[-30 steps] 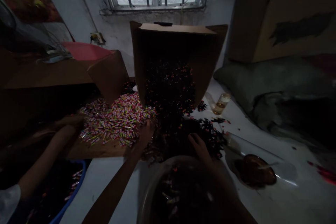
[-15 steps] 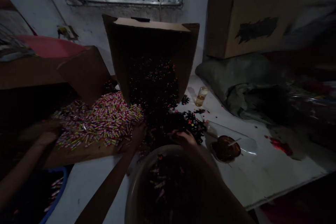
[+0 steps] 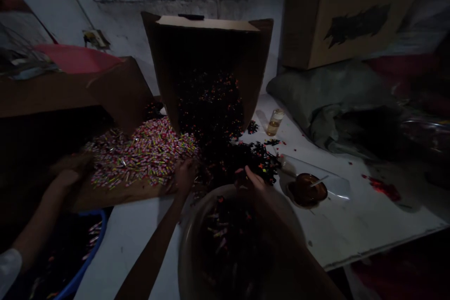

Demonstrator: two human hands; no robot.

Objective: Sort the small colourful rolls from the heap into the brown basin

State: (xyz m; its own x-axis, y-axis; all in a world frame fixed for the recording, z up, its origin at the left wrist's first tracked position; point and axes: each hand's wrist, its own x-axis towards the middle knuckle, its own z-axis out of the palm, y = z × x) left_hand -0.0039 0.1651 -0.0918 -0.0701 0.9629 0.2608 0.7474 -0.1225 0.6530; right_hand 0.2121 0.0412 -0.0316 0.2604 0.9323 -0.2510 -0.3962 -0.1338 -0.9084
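Note:
My left hand (image 3: 185,176) is at the right edge of a heap of small pink, white and yellow-green pieces (image 3: 151,154). Its fingers curl in the gloom, and what they grip is too small to make out. My right hand (image 3: 256,182) hovers over the back rim of a round basin (image 3: 186,239), beside a heap of small black pieces (image 3: 242,159). Thumb and fingers come together there around something too dark to name. Inside the basin lie dark pieces and several pink-and-white ones (image 3: 220,233).
An open carton (image 3: 262,70) on its side spills the black pieces. Right of it stand a small glass jar (image 3: 274,122), a clear plastic bottle (image 3: 337,187) and a bowl of brown stuff (image 3: 309,190). A co-worker's hand (image 3: 68,178) works at left above a blue tub (image 3: 100,239).
The view has turned slightly, so everything sits a little further right and higher. Both my hands stay near the same heaps, with small finger movements. More of the co-worker's sleeve shows.

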